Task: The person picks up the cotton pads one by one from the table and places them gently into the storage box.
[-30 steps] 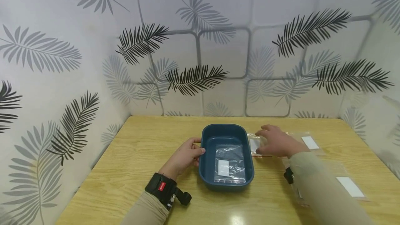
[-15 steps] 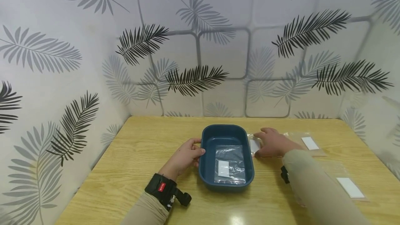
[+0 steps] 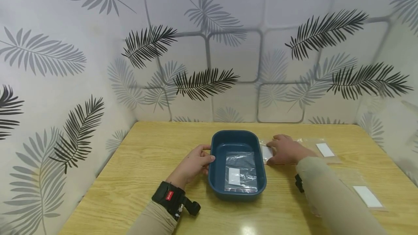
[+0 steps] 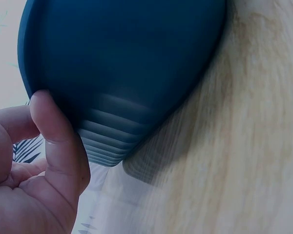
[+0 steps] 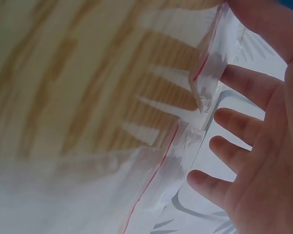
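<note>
A dark blue rectangular tub stands on the table. My left hand holds its left side, thumb on the rim and fingers against the outer wall; the left wrist view shows the thumb against the ridged wall. Inside the tub lies a clear zip bag with a white label. Just right of the tub, my right hand rests over another clear zip bag and hides part of it. In the right wrist view its fingers are straight and spread, with fingertips right at the bag's red-lined edge.
Another clear bag with a white label lies beyond the right hand. Nearer the front right is one more labelled bag, partly behind the right sleeve. The wooden table meets a leaf-patterned wall at the back.
My right hand has come down slightly and settled onto the bag beside the tub, its fingers drawing closer to it. The left hand and tub have stayed still.
</note>
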{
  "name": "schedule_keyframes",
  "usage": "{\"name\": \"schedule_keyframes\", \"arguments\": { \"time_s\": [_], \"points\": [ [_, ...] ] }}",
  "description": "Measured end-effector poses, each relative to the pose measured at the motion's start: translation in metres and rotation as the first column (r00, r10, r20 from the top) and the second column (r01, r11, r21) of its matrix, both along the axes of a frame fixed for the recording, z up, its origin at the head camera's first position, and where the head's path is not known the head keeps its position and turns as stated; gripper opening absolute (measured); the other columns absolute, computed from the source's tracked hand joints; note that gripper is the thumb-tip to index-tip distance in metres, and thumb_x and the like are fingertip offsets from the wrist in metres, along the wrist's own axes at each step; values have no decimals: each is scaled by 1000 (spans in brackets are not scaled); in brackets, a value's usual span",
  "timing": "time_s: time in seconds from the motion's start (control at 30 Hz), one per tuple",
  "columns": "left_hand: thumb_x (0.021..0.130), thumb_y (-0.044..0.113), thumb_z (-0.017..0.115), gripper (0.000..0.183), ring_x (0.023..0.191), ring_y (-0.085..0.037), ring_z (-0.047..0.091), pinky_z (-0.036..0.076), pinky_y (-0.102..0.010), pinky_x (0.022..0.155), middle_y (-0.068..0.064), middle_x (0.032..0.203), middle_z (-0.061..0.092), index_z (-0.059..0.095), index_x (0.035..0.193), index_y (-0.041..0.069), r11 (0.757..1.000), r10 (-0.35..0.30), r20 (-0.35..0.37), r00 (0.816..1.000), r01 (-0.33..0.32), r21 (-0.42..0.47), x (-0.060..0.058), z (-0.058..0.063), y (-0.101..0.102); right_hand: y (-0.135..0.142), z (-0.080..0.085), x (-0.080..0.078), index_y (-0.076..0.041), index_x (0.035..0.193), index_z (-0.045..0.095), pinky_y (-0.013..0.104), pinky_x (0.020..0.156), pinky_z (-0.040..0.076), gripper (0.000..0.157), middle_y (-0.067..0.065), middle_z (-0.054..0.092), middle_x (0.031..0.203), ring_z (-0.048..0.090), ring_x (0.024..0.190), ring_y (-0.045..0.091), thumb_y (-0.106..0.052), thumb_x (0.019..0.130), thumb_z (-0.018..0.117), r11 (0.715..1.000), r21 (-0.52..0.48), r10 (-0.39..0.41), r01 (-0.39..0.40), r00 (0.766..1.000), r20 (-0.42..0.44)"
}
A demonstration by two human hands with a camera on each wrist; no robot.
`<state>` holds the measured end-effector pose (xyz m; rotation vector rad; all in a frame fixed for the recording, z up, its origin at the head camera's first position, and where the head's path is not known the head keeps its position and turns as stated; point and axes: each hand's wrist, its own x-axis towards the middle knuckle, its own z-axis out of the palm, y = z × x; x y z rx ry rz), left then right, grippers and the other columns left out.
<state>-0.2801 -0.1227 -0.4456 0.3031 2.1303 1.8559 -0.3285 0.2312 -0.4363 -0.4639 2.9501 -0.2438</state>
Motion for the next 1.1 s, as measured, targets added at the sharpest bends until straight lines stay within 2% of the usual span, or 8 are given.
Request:
{"name": "schedule_keyframes", "arguments": {
  "time_s": [0.33,0.8,1.1],
  "points": [
    [101,13,62,53,70,-18,58,52,-28,58,-12,95,60,41,149,1,1000,-6,-8,1000,6,0,0,0,0,1,-2,1,-8,126,71,65,106,35,66,26,48,145,39,135,50,-47,74,85,1000,-1,20,-20,998,-58],
    [102,14,61,52,70,-18,58,52,-29,59,-12,95,60,42,148,2,1000,-4,-5,1000,4,9,-1,-2,0,-3,0,-3,-5,116,73,61,106,38,59,24,54,138,45,130,47,-45,73,86,1000,2,26,-26,998,-60],
    [102,12,61,52,71,-19,60,53,-29,60,-15,96,62,41,149,1,1000,-11,-9,1000,11,6,0,-2,0,-3,-3,-4,-4,107,72,53,96,47,55,15,61,120,54,113,36,-42,71,88,1000,-26,17,-19,998,-68]
  ]
}}
